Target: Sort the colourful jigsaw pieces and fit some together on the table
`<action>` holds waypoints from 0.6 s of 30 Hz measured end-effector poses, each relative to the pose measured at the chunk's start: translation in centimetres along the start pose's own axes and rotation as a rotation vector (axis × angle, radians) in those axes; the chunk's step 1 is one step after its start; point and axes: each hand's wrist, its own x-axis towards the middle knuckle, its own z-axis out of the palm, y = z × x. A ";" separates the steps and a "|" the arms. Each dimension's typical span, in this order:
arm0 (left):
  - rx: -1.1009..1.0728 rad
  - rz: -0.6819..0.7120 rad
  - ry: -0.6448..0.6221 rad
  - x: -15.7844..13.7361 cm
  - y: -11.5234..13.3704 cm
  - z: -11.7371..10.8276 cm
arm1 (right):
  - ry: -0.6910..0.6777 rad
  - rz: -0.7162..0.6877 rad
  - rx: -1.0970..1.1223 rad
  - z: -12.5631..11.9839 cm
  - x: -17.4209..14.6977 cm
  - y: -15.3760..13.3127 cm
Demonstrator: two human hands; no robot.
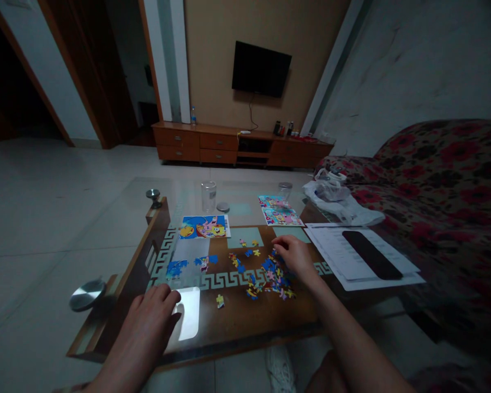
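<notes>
My right hand (295,254) is at the upper right edge of a pile of loose jigsaw puzzle pieces (276,275), fingertips drawn together; whether a piece is between them is too small to tell. My left hand (155,311) rests at the table's near left, fingers loosely bent and thumb apart, holding nothing. Just beyond it lie joined blue pieces (177,268) and another joined cluster (205,262). A lone yellowish piece (220,301) sits between my hands. Several more pieces (251,252) are scattered left of my right hand. A cartoon picture sheet (204,226) lies behind the joined pieces.
On the glass table (245,322) stand a clear jar (208,196), a metal lid (223,207) and a second jar (285,192) by more picture cards (281,215). Papers (331,256) under a dark flat object (370,255) and a plastic bag (343,202) lie right, near a floral sofa (442,158).
</notes>
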 end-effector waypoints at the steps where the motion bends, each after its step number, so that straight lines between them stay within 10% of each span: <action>1: -0.011 0.013 0.004 0.0 0.3 0.2 | -0.010 0.013 -0.012 -0.3 0.0 0.2; 18: -0.126 0.190 -0.007 0.4 8.1 0.6 | -0.494 -0.156 -0.123 0.6 -6.0 -4.9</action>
